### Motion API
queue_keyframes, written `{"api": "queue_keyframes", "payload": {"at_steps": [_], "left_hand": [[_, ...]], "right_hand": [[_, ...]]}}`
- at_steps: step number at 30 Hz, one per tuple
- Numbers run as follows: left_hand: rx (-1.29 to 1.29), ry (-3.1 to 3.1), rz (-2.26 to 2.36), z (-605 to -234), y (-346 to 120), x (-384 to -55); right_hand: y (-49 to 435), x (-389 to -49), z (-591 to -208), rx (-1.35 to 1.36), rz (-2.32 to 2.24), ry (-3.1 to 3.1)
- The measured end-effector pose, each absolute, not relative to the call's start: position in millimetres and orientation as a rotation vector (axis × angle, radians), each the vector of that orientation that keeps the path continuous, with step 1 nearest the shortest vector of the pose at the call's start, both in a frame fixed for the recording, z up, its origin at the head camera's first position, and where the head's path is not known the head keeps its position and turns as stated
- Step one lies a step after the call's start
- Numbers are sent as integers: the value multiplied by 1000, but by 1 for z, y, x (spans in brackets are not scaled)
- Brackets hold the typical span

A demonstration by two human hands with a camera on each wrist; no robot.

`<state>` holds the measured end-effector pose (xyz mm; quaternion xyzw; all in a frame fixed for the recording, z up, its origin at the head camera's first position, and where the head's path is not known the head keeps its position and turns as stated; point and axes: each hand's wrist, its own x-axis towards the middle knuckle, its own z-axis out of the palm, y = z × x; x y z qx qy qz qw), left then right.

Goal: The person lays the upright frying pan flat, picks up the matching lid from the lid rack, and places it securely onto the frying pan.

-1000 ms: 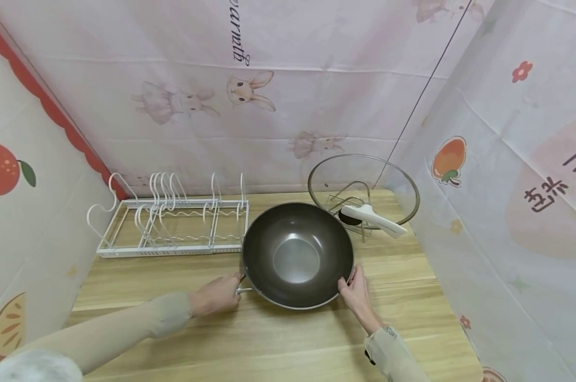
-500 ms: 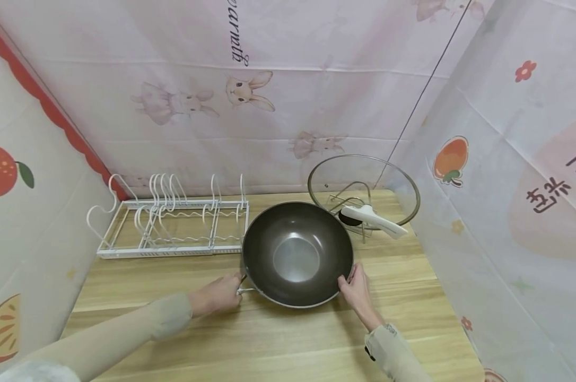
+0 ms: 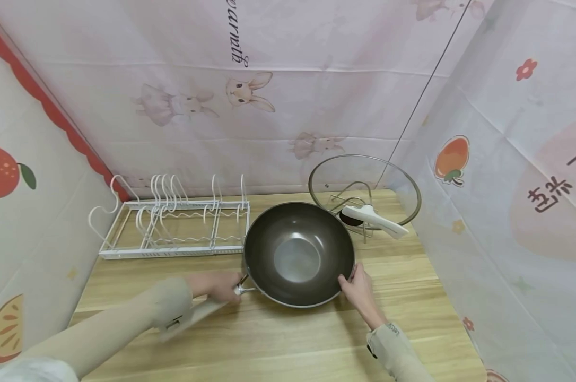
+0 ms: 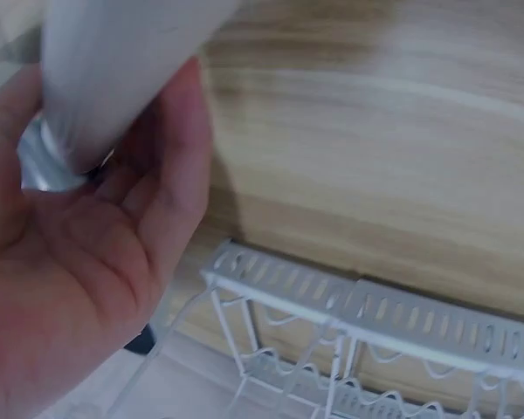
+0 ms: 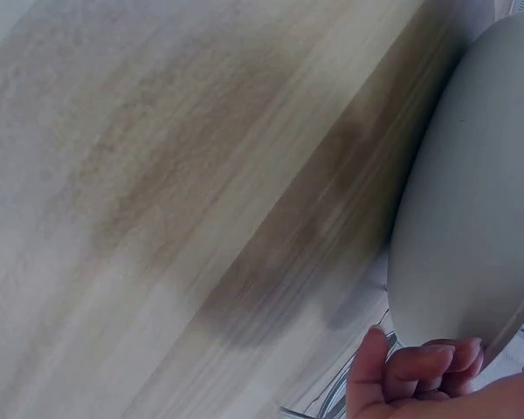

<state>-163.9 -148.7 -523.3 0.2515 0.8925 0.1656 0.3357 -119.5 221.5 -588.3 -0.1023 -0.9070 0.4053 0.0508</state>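
Note:
A dark-coated wok (image 3: 297, 260) with a pale outer wall (image 5: 472, 192) is tilted toward me over the wooden table. My left hand (image 3: 216, 286) holds the root of its white handle (image 3: 197, 314), by the metal joint. In the left wrist view the handle (image 4: 122, 78) passes between my thumb and curled fingers, the palm (image 4: 79, 271) partly bare. My right hand (image 3: 359, 293) pinches the wok's near right rim, thumb inside; in the right wrist view its curled fingers (image 5: 419, 371) lie against the outer wall.
A white wire rack (image 3: 173, 250) with upright loops stands at the back left, its end close beside the wok. Behind the wok on the right, a glass lid (image 3: 414, 196) with a white handle (image 3: 374, 218) leans on a metal stand (image 3: 364, 237). Printed curtains (image 3: 288, 106) surround the table (image 3: 278, 345).
My left hand and forearm have turned over, and the white handle, hidden before, now shows blurred below the sleeve. The wok and right hand stay nearly where they were.

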Motion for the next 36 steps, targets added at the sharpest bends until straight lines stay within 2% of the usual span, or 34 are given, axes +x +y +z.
{"api": "queue_keyframes", "payload": {"at_steps": [5,22,30,36], "left_hand": [[658,2341,345,-512,-143,-163],[765,2461,163,-510,-144,-163],[768,2570,142,-482,-132,-160],[795,2575,119,-455,-113,-166]], "right_hand": [[222,-119,-587,-334,1198,-2790],[223,-115,-579,-286,1074,-2862],[233,-113,-553,-252,863,-2946],[245,-116,-528,-101,776,-2729]]}}
